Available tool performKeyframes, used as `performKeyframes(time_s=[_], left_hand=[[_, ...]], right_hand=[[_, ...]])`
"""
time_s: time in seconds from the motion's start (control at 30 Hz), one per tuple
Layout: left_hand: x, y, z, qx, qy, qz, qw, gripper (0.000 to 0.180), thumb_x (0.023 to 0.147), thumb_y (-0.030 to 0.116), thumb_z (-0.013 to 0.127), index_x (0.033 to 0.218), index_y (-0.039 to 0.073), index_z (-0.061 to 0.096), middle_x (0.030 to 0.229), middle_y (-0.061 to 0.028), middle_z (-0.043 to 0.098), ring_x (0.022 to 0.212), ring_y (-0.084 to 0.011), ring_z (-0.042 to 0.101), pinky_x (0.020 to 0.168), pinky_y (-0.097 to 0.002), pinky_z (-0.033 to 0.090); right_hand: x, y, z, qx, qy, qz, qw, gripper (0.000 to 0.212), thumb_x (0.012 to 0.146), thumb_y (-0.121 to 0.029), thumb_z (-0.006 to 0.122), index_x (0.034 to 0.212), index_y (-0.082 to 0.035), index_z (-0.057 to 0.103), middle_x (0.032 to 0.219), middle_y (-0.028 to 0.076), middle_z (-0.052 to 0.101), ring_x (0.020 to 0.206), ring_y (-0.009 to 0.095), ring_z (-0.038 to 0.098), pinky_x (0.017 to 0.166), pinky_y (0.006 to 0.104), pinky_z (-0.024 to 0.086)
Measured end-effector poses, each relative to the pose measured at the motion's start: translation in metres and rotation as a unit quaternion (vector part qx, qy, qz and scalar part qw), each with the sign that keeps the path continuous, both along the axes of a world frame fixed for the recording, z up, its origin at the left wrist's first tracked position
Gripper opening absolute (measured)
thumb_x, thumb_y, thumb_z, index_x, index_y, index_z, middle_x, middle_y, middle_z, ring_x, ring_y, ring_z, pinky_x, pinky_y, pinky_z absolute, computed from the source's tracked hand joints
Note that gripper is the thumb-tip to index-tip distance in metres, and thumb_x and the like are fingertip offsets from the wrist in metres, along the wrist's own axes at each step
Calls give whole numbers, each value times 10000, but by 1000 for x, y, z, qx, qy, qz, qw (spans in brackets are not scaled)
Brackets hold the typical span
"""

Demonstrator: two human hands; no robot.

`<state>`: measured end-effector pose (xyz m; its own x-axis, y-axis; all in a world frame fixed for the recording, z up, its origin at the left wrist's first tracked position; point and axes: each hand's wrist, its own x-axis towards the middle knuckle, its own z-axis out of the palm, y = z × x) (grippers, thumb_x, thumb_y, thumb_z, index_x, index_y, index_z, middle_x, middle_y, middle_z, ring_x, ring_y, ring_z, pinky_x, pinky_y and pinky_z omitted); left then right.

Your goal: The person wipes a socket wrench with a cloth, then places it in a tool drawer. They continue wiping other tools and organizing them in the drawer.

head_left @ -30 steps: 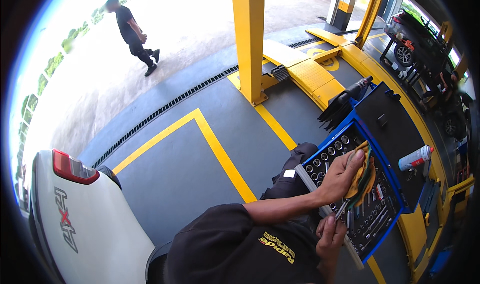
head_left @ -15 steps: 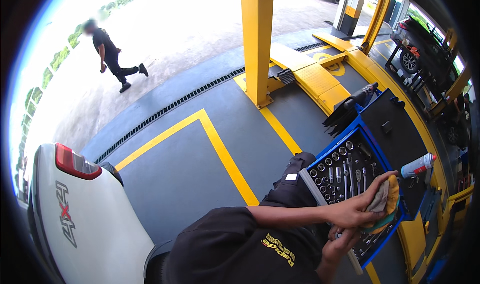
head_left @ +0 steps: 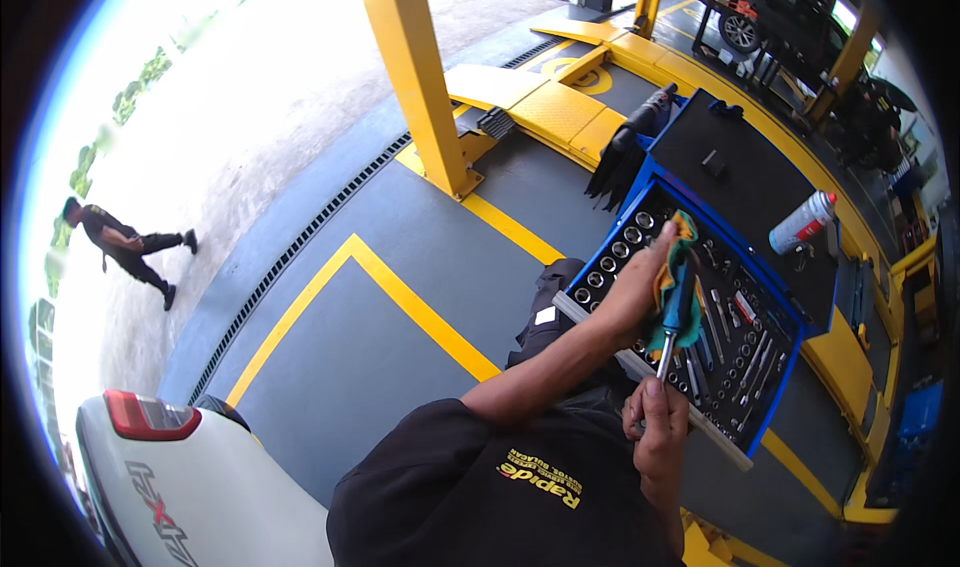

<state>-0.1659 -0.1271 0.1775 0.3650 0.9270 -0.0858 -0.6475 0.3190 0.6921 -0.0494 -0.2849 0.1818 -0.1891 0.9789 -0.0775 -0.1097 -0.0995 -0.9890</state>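
Observation:
My left hand point(head_left: 640, 285) is closed round a green and orange cloth point(head_left: 692, 331), wrapped against the dark handle of a hand tool point(head_left: 682, 292). The tool's bare metal shaft points down toward my right hand point(head_left: 656, 423), whose fingers close round its lower end. That end is mostly covered by the fingers, so the tool's exact kind does not show. Both hands are over an open blue tool drawer point(head_left: 783, 359) holding sockets point(head_left: 608, 264), wrenches and other hand tools in a dark tray.
A spray can point(head_left: 802, 223) stands on the tool cabinet's black top point(head_left: 735, 162). Beyond are a yellow lift post point(head_left: 415, 87) and ramp point(head_left: 560, 112). A white vehicle point(head_left: 200, 487) is at lower left. Another person point(head_left: 125, 242) walks outside at far left; a dark car point(head_left: 770, 17) is far right.
My hands have drawn apart, uncovering the tool's handle and shaft between them. The view has shifted, showing more of the drawer. The walking person is farther left.

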Motion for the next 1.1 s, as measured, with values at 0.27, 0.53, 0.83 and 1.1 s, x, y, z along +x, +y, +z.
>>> performKeyframes(time_s=[0.27, 0.53, 0.83, 1.1], left_hand=[[-14, 6, -16, 6, -368, -105, 924, 665, 1146, 575, 349, 1612, 118, 473, 1614, -147, 537, 1487, -363, 526, 1236, -577, 433], [42, -25, -4, 229, 112, 71, 964, 649, 1165, 171, 547, 1734, 74, 251, 1628, -129, 467, 1419, -183, 519, 1196, -329, 420], [25, -25, -12, 177, 345, 196, 901, 587, 1183, 411, 391, 1614, 20, 471, 1533, -172, 583, 1321, -247, 638, 1115, -391, 525], [27, -35, 1, 161, 290, 186, 925, 629, 1177, 448, 389, 1673, 60, 389, 1625, -183, 495, 1407, -271, 598, 1191, -417, 503]], right_hand=[[38, 29, 5, -11, 120, 13, 993, 529, 1211, -407, 408, 823, -77, 552, 672, -13, 493, 551, 53, 420, 533, 240, 338], [7, 20, -28, 80, -41, -78, 993, 520, 1183, -376, 477, 834, -15, 610, 656, 63, 576, 569, 196, 557, 581, 396, 454], [-8, -1, -25, 120, -282, -49, 951, 435, 1145, -353, 547, 948, 16, 663, 759, 194, 689, 737, 410, 715, 675, 491, 537], [4, 6, -21, 120, -84, 14, 989, 589, 1182, -444, 471, 947, 60, 664, 751, 158, 646, 681, 265, 629, 680, 438, 487]])
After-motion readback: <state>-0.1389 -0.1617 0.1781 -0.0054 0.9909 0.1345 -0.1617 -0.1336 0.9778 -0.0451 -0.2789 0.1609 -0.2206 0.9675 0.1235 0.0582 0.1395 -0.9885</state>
